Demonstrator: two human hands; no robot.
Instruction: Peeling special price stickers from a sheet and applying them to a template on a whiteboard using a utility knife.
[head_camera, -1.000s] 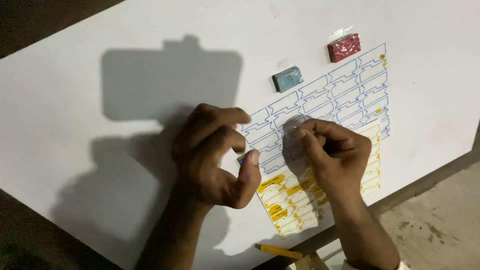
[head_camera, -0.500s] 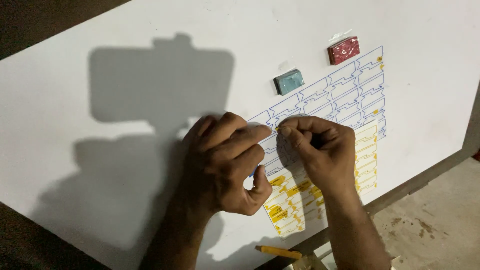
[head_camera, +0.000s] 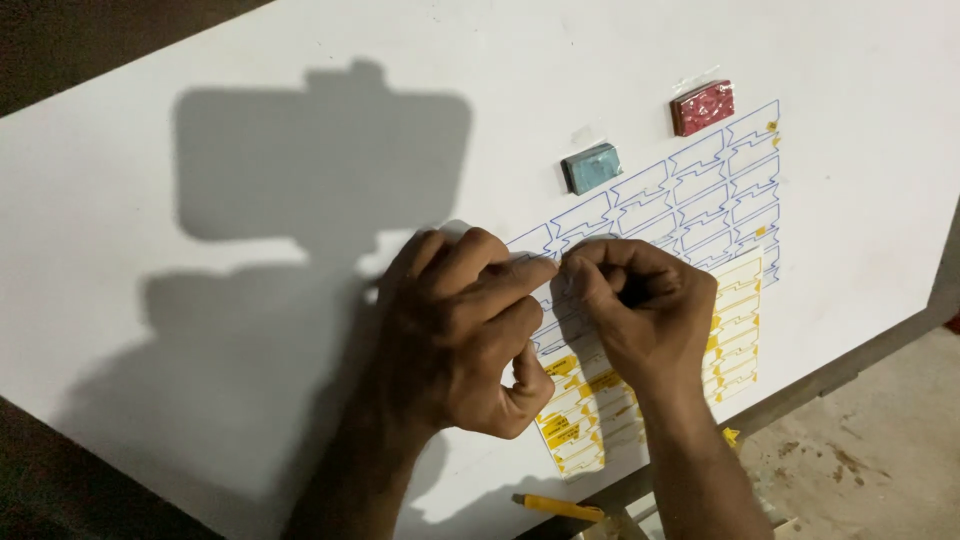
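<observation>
A sheet of blue-outlined labels (head_camera: 700, 180), partly yellow at its near end, lies on a white board (head_camera: 250, 150). My left hand (head_camera: 460, 330) rests on the sheet's left part, fingers curled, its index fingertip pressing down on the sheet. My right hand (head_camera: 640, 310) lies beside it, thumb and index pinched on a label where the two hands' fingertips meet. The hands hide the middle of the sheet, and the pinched piece is barely visible.
A small blue-green block (head_camera: 590, 167) and a red block (head_camera: 702, 107) sit on the board just beyond the sheet. A yellow pencil-like stick (head_camera: 555, 507) lies at the board's near edge. Bare ground (head_camera: 860, 450) shows at the lower right.
Both hands have moved a little up the sheet toward its far-left end. The left hand's fingers have stretched out to meet the right hand's pinched fingertips.
</observation>
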